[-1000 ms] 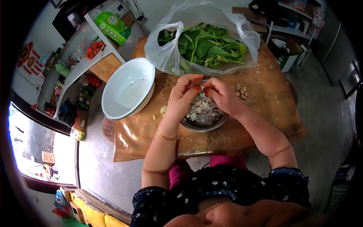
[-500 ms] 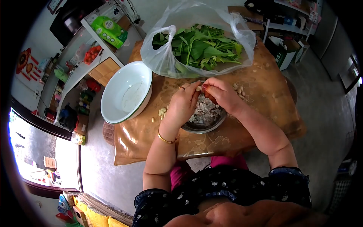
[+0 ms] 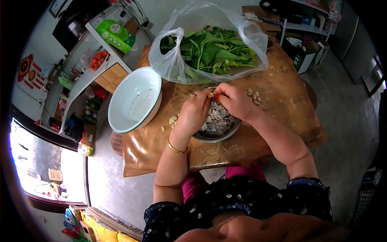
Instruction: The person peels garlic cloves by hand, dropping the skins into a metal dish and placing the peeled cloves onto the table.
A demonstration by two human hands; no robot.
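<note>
Over a metal bowl (image 3: 215, 140) my left hand (image 3: 195, 109) and my right hand (image 3: 235, 101) meet at the fingertips. Between them is a small pale garlic clove (image 3: 211, 95), pinched by my left hand, with my right thumb and finger pressed against it. Papery garlic skins (image 3: 219, 121) fill much of the bowl. Left of it, beside my left wrist, lie several smooth, pale peeled cloves (image 3: 173, 120). Several cloves in their skins (image 3: 254, 97) lie to the right, beyond my right wrist. The undersides of my fingers are partly hidden.
A white enamel basin (image 3: 136, 103) stands at the table's left. Behind the bowl sits a clear plastic bag (image 3: 250, 38) of leafy greens (image 3: 213, 50). A brown patterned cloth (image 3: 282, 133) covers the table. Shelving (image 3: 90, 74) is at left; boxes (image 3: 304, 54) are at back right.
My fingertips shift slightly at the clove, with the right fingers drawn a little closer together. The whole view has moved very slightly; the bowl, basin and bag stay in place.
</note>
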